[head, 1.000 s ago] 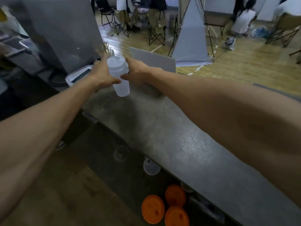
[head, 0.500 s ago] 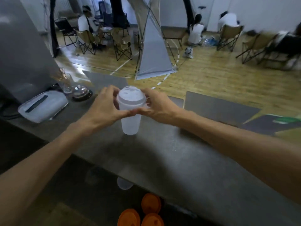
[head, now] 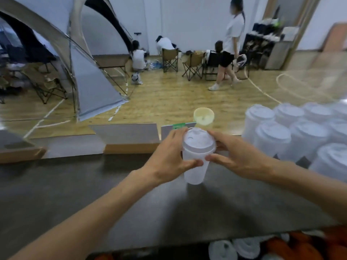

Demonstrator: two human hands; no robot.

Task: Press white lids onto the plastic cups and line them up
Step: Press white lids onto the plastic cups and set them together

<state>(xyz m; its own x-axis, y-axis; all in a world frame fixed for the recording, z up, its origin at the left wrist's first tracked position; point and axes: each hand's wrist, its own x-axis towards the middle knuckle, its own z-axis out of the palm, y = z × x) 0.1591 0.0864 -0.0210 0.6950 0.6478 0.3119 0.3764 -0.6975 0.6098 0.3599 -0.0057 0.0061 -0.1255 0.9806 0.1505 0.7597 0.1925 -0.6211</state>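
A translucent plastic cup [head: 195, 172] with a white lid [head: 198, 142] on top is held just above the grey counter [head: 131, 199]. My left hand [head: 169, 160] grips its left side, thumb across the front. My right hand [head: 234, 156] grips the right side under the lid's rim. Several lidded cups [head: 293, 136] stand grouped at the right of the counter. A cup with a yellowish lid [head: 203, 116] stands behind the held cup.
Grey and wooden boards [head: 127, 137] line the counter's far edge. Orange lids [head: 300, 246] and white lids [head: 231, 249] lie below the counter's near edge. Beyond are a tent [head: 90, 72], folding chairs and people on a wooden floor.
The view has swung right along the counter, bringing the group of lidded cups into sight. Both hands have carried the lidded cup to the right and keep hold of it.
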